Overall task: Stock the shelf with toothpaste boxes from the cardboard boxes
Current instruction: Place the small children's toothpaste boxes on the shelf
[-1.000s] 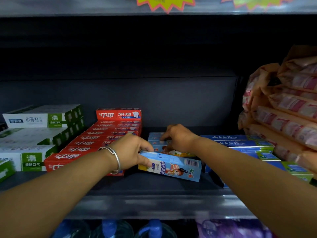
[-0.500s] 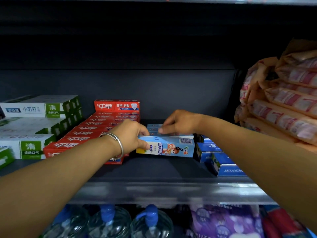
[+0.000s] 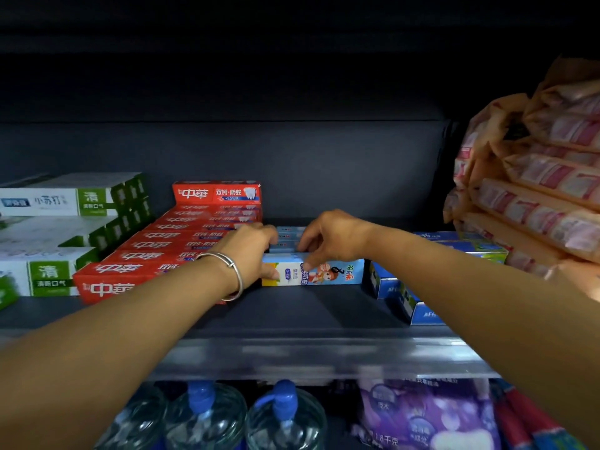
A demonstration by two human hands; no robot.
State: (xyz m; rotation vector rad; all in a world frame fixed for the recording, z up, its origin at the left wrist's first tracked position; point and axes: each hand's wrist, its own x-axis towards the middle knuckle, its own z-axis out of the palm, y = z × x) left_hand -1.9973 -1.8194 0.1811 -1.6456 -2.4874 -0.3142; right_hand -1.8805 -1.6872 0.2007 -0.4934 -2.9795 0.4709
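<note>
Dark shelf (image 3: 292,316), one front light-blue toothpaste box (image 3: 328,272). We see two hands: left hand (image 3: 250,251) grips its end, right hand (image 3: 331,237) pinches its top edge.

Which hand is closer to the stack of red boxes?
Left. The left hand sits right beside the red boxes, gripping the light blue box; the right hand is farther right, over that box.

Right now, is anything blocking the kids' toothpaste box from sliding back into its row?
Yes. More light blue boxes lie directly behind the kids' toothpaste box, so it cannot go further back. The left hand and right hand are both on it. The shelf before it is bare.
</note>
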